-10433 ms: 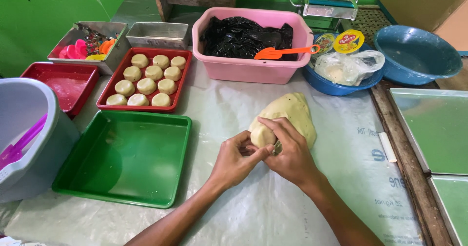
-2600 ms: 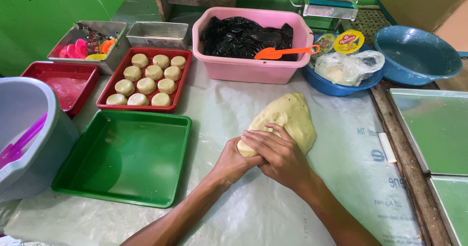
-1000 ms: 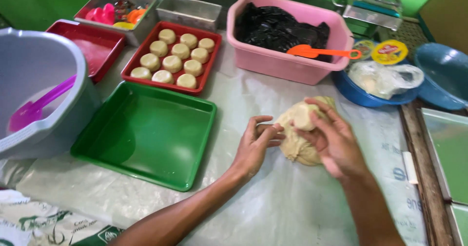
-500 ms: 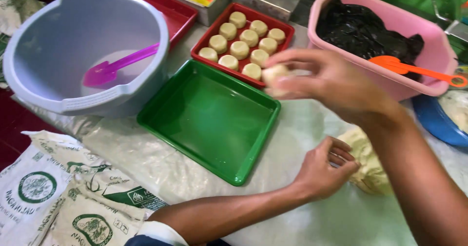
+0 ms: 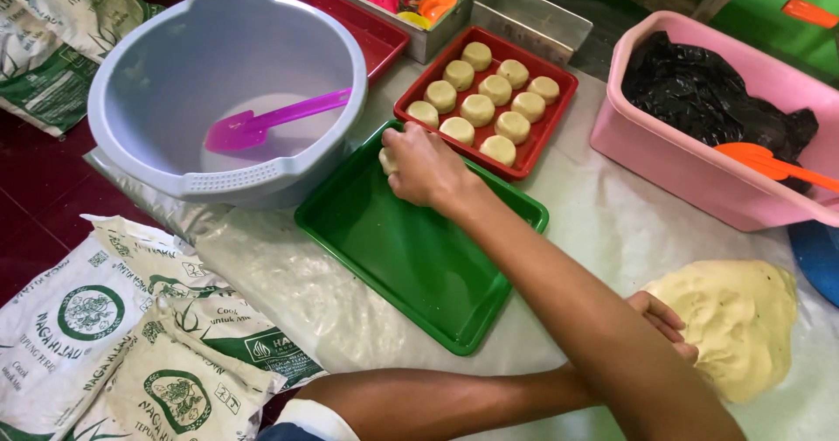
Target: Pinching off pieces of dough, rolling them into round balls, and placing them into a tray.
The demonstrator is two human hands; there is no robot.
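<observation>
I take the green tray (image 5: 419, 249) as my landmark. My right hand (image 5: 424, 166) sits over its far-left corner, fingers curled around a small dough ball (image 5: 385, 160) that shows only at the knuckles; the ball is at or just above the tray floor, and I cannot tell which. My left hand (image 5: 669, 323) rests to the tray's right, touching the big dough lump (image 5: 734, 323); my forearm hides most of it, so I cannot tell whether it grips or lies loose.

Risks as I judge them: the ball is soft, so a tight squeeze would dent it, and sticky dough could cling to the fingers on letting go. The corner is cramped, with the tray's raised rim on 2 sides and the grey bowl (image 5: 227, 100) touching the rim just left, so a careless wrist could knock either.

Just beyond the tray, the red tray (image 5: 533, 157) holds 9 balls and looks full. The green tray's floor toward me is open, with plenty of room.
</observation>
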